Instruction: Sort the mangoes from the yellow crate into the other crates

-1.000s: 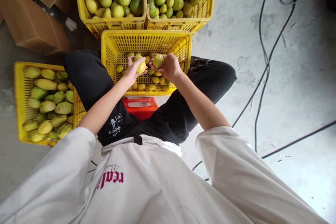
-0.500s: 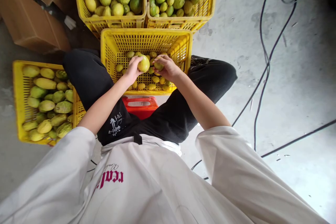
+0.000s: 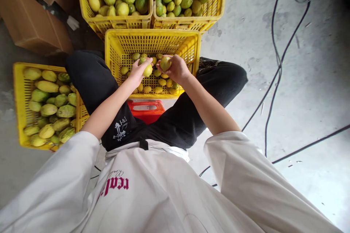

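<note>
My left hand point(image 3: 137, 71) is wrapped around a round yellow-green fruit point(image 3: 148, 70), its thumb lying across the top. Close on its right, my right hand point(image 3: 178, 69) has its fingers curled around another yellow-green fruit point(image 3: 165, 64). A small gap separates the two held fruits. Both hands are above a yellow plastic crate point(image 3: 153, 36) with slotted walls, which stands between my legs. Across its bottom lie smaller yellow-green fruits point(image 3: 158, 90), partly hidden by my hands.
Two fuller yellow crates, left point(image 3: 117, 21) and right point(image 3: 188, 22), stand beyond the middle one. Another fruit-filled crate point(image 3: 22, 107) is beside my left leg. Cardboard boxes point(image 3: 30, 18) lie at upper left, a black cable point(image 3: 279, 66) on the right floor. A red plastic object point(image 3: 147, 116) shows between my legs.
My left hand has turned, its thumb now across the fruit, and the fruit sits slightly lower. My right hand has rolled, bringing its fruit into fuller view.
</note>
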### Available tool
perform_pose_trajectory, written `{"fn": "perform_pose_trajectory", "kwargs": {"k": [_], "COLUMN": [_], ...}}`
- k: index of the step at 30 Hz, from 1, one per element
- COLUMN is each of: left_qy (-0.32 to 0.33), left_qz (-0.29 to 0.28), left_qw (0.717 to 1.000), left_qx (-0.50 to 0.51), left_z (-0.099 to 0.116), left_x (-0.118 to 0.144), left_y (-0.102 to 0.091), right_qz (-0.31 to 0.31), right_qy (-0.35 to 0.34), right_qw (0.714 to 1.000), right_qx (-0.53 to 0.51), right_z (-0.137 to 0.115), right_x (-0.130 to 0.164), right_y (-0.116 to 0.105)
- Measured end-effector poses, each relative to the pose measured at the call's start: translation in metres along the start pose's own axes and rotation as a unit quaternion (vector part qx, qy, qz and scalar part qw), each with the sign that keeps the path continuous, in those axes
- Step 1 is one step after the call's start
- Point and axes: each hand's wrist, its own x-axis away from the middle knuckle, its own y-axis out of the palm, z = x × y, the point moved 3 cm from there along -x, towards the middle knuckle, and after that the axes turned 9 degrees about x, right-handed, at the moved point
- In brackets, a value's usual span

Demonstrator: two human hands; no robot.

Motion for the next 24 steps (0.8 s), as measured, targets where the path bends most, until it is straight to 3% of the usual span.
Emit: {"fn": "perform_pose_trajectory", "kwargs": {"k": [5, 9, 17, 24], "left_qy": [-0.050, -0.076, -0.028, -0.052], "left_qz": [0.035, 0.004, -0.027, -0.001], "left_qw": [0.997, 0.995, 0.999, 0.999], "left_qx": [0.045, 0.058, -0.012, -0.004], "left_z": [0.002, 0.001, 0.000, -0.001], "left_x": [-0.006, -0.006, 0.003, -0.001], "left_y": [-0.005, -0.003, 0.000, -0.003], "right_qz": [0.014, 0.020, -0.003, 0.001], "right_qy": [0.017, 0.018, 0.015, 0.006], "right_qw": [0.999, 0.999, 0.997, 0.998], "right_qx": [0.024, 0.042, 0.073, 0.067], "right_z": [0.004, 0.002, 0.000, -0.003], "right_x": [0.001, 0.002, 0.011, 0.011], "right_y": [0.000, -0.001, 0.002, 0.004]}}
